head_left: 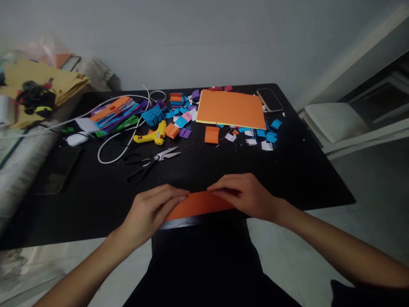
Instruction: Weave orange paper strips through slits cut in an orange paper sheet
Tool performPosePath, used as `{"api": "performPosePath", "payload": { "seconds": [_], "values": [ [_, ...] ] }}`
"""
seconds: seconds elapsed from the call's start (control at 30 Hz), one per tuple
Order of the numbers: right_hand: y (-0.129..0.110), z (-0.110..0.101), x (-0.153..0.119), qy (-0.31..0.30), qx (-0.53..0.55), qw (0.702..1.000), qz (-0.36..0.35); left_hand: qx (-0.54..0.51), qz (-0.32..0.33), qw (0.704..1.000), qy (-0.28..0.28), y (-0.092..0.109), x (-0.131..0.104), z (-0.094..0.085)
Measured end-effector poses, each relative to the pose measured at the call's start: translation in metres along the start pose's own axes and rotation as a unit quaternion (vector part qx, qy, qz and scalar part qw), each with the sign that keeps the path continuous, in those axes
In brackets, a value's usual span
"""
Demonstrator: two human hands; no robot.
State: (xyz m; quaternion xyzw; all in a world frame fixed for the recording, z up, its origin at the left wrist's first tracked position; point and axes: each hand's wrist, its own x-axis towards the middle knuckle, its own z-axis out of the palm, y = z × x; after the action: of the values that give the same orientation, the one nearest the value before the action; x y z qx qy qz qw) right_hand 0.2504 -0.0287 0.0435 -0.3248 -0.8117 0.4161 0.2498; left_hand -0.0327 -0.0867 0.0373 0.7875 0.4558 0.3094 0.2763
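An orange strip of paper (201, 204) lies along the near edge of the black table, with both hands on its far long edge. My left hand (156, 207) has its fingers pressed together at the strip's left part. On the right part, my right hand (246, 195) pinches the same edge between thumb and fingers. Between the hands the middle of the strip shows; its two ends are partly hidden under them. Beyond the left hand rest black-handled scissors (156, 158), blades apart. A yellow glue gun (153, 134) lies further back.
On the black table (287, 170) an orange sheet stack (230, 108) lies at the back among small coloured paper pieces. Folded strips (116, 113), a white cable (110, 162) and a phone (57, 168) are at left. Another phone (270, 99) sits at the back right.
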Motion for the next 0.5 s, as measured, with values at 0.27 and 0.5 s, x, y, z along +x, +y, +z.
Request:
{"api": "performPosePath", "payload": {
  "seconds": [0.27, 0.5],
  "values": [
    [0.039, -0.011, 0.045, -0.025, -0.038, 0.997, 0.063, -0.007, -0.076, 0.996, -0.045, -0.041, 0.046, 0.007],
    [0.055, -0.002, 0.055, -0.035, -0.120, 0.991, 0.037, 0.077, -0.037, 0.994, -0.064, -0.057, 0.051, 0.018]
  ]
}}
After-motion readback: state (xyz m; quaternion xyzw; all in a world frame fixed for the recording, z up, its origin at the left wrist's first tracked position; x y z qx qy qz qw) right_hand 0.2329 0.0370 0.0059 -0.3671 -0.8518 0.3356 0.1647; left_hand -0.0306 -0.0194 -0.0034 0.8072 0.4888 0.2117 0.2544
